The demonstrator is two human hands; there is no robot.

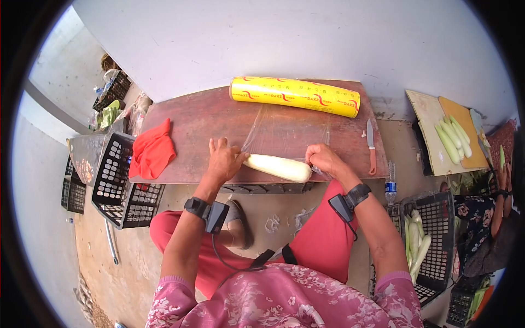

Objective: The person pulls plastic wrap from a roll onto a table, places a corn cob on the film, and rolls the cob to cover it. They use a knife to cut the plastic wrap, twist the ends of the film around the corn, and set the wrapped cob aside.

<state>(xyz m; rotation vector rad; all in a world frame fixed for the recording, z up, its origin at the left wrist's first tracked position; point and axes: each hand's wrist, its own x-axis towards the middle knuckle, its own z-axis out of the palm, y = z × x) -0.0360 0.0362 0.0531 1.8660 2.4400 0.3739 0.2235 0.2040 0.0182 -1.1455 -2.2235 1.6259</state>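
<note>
The white gourd [278, 167] lies on its side at the near edge of the wooden surface [197, 117], on a sheet of clear film [284, 131] drawn from the yellow roll [295, 96] at the far side. The left hand [223, 159] has its grip pressed on the gourd's left end, fingers spread over the film. The right hand [324, 159] has its grip closed around the right end, where the film looks bunched.

Several things could go wrong, as I judge it:

1. The gourd sits just at the near edge. A push toward the person could roll it off onto the floor.
2. The film is thin and stretched. An uneven pull from 1 hand could tear it or make it cling to itself in wrinkles.
3. The roll lies loose on the surface, so a hard tug could drag or roll it nearer.
4. The knife [371, 147] lies near the right hand, blade pointing far. A sweep of the wrist to the right could strike it.

A red cloth [153, 150] lies at the left, well apart. Another person's hand [500, 177] shows at the far right, beside more gourds on a board [432, 109].
</note>
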